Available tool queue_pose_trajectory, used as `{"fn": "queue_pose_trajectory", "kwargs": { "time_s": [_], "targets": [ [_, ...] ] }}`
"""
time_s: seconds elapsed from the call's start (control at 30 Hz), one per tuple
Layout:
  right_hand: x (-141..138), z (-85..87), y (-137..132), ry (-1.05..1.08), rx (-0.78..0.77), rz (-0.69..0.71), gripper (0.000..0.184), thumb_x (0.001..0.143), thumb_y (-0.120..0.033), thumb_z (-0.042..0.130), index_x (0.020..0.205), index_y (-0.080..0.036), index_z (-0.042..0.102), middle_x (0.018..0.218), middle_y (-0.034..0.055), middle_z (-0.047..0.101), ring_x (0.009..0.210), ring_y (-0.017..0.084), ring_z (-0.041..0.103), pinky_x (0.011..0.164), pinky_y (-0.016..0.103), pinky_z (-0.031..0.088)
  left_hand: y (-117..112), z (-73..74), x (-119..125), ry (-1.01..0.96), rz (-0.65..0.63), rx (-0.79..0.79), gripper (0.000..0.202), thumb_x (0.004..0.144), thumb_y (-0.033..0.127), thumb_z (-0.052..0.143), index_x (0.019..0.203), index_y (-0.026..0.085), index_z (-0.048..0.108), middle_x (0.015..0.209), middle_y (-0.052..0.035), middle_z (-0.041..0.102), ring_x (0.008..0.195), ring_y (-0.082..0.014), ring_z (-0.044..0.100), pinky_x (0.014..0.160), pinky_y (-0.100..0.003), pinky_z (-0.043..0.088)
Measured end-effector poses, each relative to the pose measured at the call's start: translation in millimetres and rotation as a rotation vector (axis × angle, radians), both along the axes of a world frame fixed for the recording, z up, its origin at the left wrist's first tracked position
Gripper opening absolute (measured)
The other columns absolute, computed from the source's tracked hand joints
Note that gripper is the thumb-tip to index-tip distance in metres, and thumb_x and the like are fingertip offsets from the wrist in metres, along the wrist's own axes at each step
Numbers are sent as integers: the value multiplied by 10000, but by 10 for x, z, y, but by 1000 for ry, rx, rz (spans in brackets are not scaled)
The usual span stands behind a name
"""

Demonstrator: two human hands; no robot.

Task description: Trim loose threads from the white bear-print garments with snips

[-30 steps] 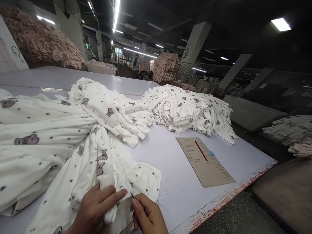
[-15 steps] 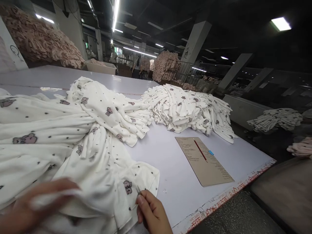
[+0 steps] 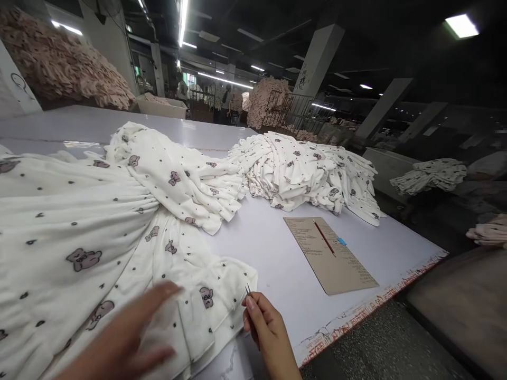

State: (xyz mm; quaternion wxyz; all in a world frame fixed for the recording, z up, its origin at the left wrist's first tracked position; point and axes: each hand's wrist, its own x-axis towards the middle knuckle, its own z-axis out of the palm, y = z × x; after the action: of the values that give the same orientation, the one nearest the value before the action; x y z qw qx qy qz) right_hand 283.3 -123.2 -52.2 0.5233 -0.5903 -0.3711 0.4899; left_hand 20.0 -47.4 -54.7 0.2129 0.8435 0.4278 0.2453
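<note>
White fleece fabric (image 3: 114, 216), printed with brown bears and small dark marks, lies spread and gathered over the left of the table. My left hand (image 3: 130, 338), blurred by motion, reaches over its near part with thumb and fingers apart. Whether it touches the cloth I cannot tell. Close to the fabric's right corner, my right hand (image 3: 265, 322) pinches a small two-pointed metal tool (image 3: 248, 290), like tweezers or snips. Its two tips stick out past my thumb, while the rest is hidden in my fingers.
A heap of the same printed fabric (image 3: 289, 169) sits farther back. On the table (image 3: 261, 232) lies a written cardboard sheet (image 3: 344, 272), bearing a dark red pencil (image 3: 325, 238) and a blue clip (image 3: 341, 241). A person (image 3: 489, 182) at right is near another bundle (image 3: 431, 175).
My left hand has moved right and its fingers have spread; the cloth beneath has settled flatter. My right hand has shifted slightly right and up, still pinching the metal tool.
</note>
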Motion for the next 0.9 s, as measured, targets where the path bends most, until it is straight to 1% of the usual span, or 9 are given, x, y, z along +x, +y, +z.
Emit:
{"fn": "queue_pose_trajectory", "kwargs": {
  "time_s": [0.07,0.13,0.23,0.4,0.5,0.57,0.67,0.77,0.9],
  "targets": [
    [-28,-20,-28,-5,-8,4,418,848,-590,503,803,-176,536,559,-61,427,434,67,195,422,227,114,-56,-104,324,165,-66,-232,554,477,166,764,1023,194,675,1241,-178,601,1127,-429,535,964,-570,393],
    [-31,-68,-66,-9,-14,-3,442,836,-610,504,799,-171,541,549,-59,432,433,67,199,421,221,127,-64,-78,552,183,-87,-287,231,621,191,632,841,160,699,1017,-162,697,975,-398,616,872,-553,453],
    [-64,-160,-92,8,-1,-44,466,821,-627,514,769,-165,550,515,-56,422,443,73,232,428,211,167,-22,251,616,4,-23,-414,290,840,377,432,776,207,658,796,-45,714,809,-264,662,738,-351,540],
    [-360,-170,2,108,177,-107,439,751,-625,594,801,-190,563,609,-23,497,508,97,350,490,201,320,-23,816,571,-583,185,-809,399,631,600,671,761,224,648,731,10,692,759,-224,625,667,-247,518],
    [-580,-70,95,124,256,-113,474,605,-498,763,935,-238,544,859,-2,563,580,102,423,561,204,402,-1,773,642,-685,89,-952,296,671,483,713,786,217,654,684,40,645,711,-174,585,652,-214,486],
    [-670,-5,157,62,268,-109,389,661,-416,732,957,-252,540,876,-7,555,684,136,486,650,223,428,38,671,666,-714,23,-1013,261,699,416,713,864,217,673,699,48,649,720,-160,575,718,-218,479],
    [-713,16,219,-71,298,-136,161,834,-393,574,829,-234,553,773,-15,503,755,161,504,709,239,415,75,580,663,-724,-42,-1023,260,779,408,629,913,196,696,726,27,678,715,-160,563,757,-231,467],
    [-730,-56,226,16,316,-175,319,787,-516,618,935,-238,571,884,7,525,809,178,524,716,248,431,26,573,678,-678,-62,-938,275,821,421,549,892,209,710,842,1,692,744,-172,561,735,-238,466],
    [-731,-76,211,118,261,-250,542,710,-555,690,1119,-227,555,1119,75,577,996,247,534,849,312,434,-58,568,723,-649,13,-413,166,759,325,578,826,236,701,1181,-21,577,1114,-235,504,955,-261,386]
  ]
}}
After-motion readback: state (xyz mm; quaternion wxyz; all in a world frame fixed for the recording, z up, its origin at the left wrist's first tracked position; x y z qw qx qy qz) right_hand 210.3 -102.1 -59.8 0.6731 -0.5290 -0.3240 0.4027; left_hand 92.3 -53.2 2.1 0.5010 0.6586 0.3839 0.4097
